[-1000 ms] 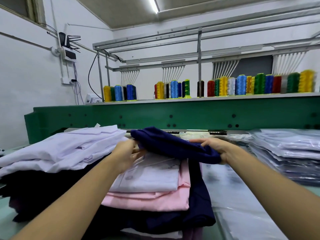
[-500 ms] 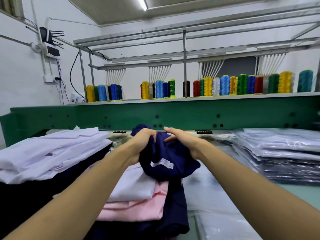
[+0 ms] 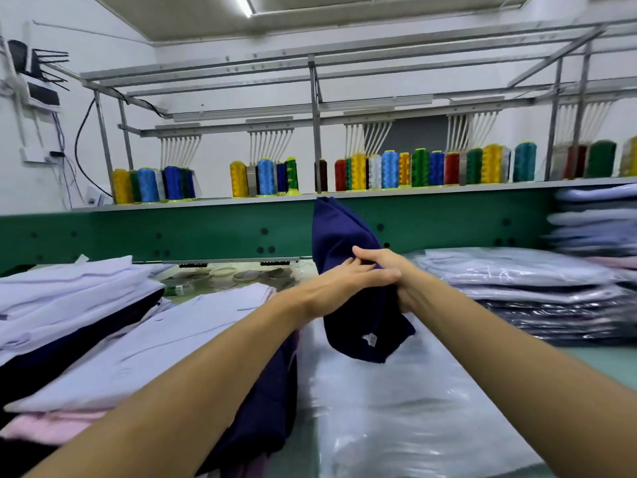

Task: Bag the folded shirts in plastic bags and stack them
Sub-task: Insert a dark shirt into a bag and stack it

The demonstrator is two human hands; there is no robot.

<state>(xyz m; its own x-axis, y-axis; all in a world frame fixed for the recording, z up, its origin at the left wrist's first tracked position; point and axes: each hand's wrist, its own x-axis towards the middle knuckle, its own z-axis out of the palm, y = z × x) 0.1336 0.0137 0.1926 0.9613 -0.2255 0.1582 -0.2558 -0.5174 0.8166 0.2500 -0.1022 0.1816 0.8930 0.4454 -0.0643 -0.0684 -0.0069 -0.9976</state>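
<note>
Gripping shirt (image 3: 344, 232) over bags (image 3: 396, 408) — left hand (image 3: 337, 288), right hand (image 3: 391, 261)

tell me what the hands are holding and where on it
The left hand and right hand both grip the navy shirt around its middle, holding it upright.

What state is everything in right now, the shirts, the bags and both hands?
Navy shirt: folded, lifted off the table, held upright by both hands.
Left hand: grips the navy shirt.
Right hand: grips the navy shirt.
Plastic bags: apparently empty, lying flat on the table.
Bagged shirts: stacked flat at right.
Loose shirts: folded, unbagged, piled at left.
Thread spools: upright on the shelf.
</note>
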